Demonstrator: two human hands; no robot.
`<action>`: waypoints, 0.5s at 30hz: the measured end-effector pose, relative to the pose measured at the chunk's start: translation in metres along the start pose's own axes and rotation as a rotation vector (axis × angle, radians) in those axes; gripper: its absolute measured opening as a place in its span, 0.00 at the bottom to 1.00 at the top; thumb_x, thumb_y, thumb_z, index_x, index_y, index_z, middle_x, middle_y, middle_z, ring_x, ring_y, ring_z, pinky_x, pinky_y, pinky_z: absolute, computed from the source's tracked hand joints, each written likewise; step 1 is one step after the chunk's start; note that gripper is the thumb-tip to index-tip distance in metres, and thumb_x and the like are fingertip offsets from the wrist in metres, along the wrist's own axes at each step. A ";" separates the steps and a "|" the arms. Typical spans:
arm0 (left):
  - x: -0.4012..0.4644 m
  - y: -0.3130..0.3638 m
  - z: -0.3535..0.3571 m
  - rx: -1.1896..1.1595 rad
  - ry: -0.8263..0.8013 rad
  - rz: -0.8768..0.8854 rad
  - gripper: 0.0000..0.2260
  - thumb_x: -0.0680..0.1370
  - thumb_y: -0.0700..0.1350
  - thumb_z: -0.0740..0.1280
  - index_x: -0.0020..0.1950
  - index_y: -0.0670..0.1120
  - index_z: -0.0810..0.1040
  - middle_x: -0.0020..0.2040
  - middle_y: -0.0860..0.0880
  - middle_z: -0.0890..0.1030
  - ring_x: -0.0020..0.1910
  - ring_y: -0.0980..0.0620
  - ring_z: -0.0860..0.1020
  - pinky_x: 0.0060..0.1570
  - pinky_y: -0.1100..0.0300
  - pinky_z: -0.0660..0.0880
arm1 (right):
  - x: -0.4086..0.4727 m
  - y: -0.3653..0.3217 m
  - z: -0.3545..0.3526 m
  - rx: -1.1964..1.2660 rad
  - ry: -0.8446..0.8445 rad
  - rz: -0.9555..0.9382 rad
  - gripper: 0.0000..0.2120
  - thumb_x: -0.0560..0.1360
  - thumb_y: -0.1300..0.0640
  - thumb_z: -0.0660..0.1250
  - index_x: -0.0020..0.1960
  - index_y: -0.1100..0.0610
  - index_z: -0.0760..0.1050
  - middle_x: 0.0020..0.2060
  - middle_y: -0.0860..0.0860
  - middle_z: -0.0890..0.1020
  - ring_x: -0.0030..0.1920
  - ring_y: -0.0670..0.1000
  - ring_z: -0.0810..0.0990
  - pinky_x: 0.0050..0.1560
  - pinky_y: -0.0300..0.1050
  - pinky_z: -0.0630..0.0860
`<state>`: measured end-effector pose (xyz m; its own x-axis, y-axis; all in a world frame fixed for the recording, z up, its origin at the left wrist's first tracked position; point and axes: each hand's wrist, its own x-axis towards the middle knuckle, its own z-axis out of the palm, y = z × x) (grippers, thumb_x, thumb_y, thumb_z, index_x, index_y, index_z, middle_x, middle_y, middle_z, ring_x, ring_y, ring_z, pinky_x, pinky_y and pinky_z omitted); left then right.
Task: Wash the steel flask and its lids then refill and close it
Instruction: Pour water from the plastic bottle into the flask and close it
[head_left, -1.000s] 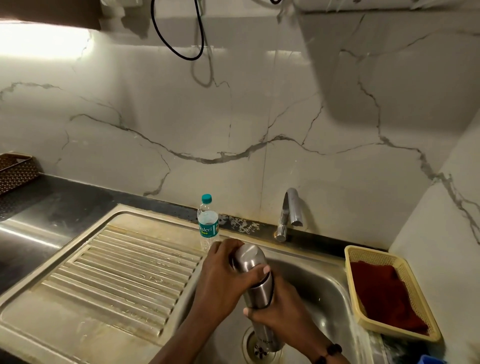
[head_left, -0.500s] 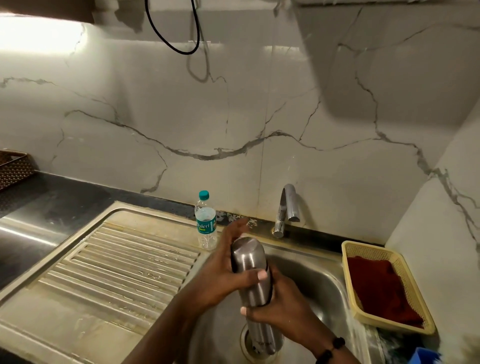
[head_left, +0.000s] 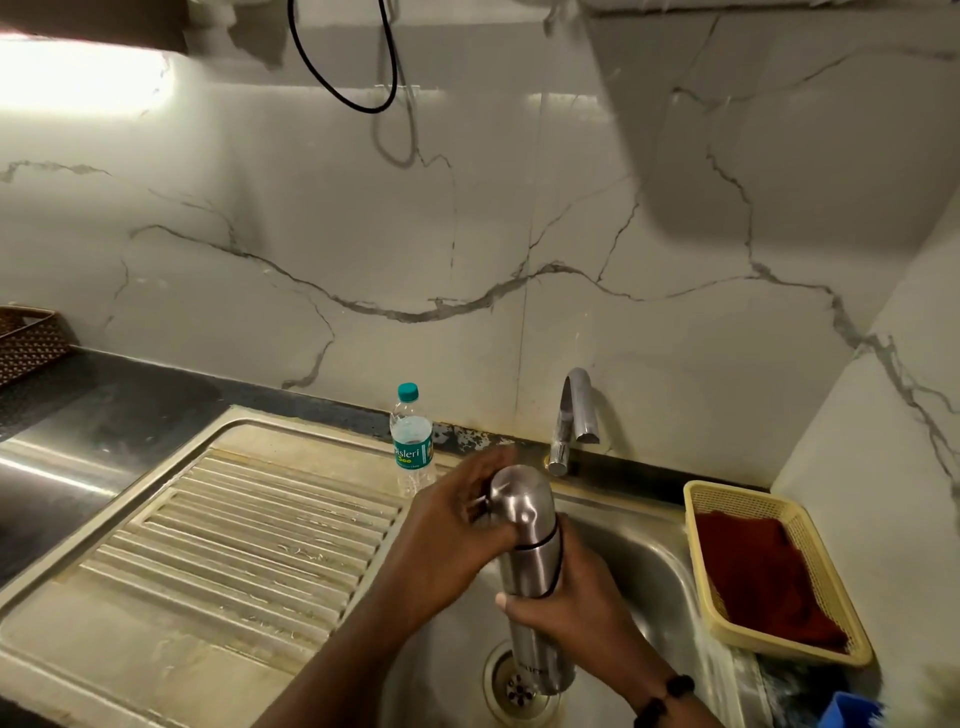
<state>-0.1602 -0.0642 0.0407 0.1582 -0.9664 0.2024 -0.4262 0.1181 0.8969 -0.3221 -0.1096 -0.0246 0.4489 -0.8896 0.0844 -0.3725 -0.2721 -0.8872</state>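
- Both hands have their grip on the steel flask (head_left: 535, 561), which stands upright over the sink basin (head_left: 654, 566), its base just above the drain (head_left: 519, 686).
- Left hand (head_left: 452, 540) is wrapped round the domed lid (head_left: 519, 506) at the top of the flask, fingers curled behind it and the palm against its left side.
- Right hand (head_left: 576, 608) is clamped round the middle of the flask body, thumb across the front and fingers behind; a dark beaded band (head_left: 665, 699) sits on that wrist.
- The lid is on the flask, with a dark seam line showing where it meets the body.
- A tap (head_left: 574, 415) rises from the back edge of the sink, just behind and to the right of the flask; no water is seen running from it.
- A small plastic water bottle (head_left: 412, 441) with a teal cap stands upright at the back of the ribbed draining board (head_left: 234, 530), just behind the left hand.
- A yellow basket (head_left: 810, 525) holding a red cloth (head_left: 758, 571) sits to the right of the basin, well apart from the flask.
- A brown woven basket (head_left: 26, 340) rests on the dark worktop (head_left: 104, 395) at the far left.
- A black cable (head_left: 353, 88) loops down the marble wall above.
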 end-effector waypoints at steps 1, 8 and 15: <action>0.002 0.000 0.002 0.004 -0.030 -0.037 0.31 0.68 0.57 0.77 0.68 0.62 0.69 0.63 0.59 0.77 0.60 0.59 0.78 0.60 0.56 0.79 | 0.000 -0.001 -0.001 0.006 -0.003 0.002 0.33 0.60 0.50 0.81 0.61 0.40 0.70 0.52 0.39 0.82 0.52 0.39 0.80 0.51 0.38 0.78; 0.004 0.002 0.002 0.105 -0.034 0.010 0.29 0.68 0.53 0.80 0.66 0.60 0.73 0.55 0.60 0.79 0.54 0.63 0.78 0.48 0.70 0.75 | 0.000 -0.009 -0.008 0.007 -0.093 -0.033 0.32 0.61 0.50 0.81 0.61 0.41 0.71 0.54 0.39 0.81 0.54 0.41 0.81 0.53 0.42 0.80; 0.000 0.003 0.010 0.060 0.109 -0.113 0.34 0.59 0.65 0.80 0.59 0.59 0.68 0.55 0.57 0.74 0.51 0.60 0.77 0.44 0.71 0.74 | -0.004 -0.013 0.001 -0.010 -0.046 -0.002 0.30 0.61 0.48 0.80 0.57 0.38 0.69 0.50 0.36 0.81 0.51 0.36 0.80 0.50 0.38 0.79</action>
<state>-0.1699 -0.0659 0.0392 0.3028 -0.9419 0.1457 -0.4524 -0.0074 0.8918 -0.3186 -0.1025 -0.0141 0.4862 -0.8714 0.0655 -0.3797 -0.2782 -0.8823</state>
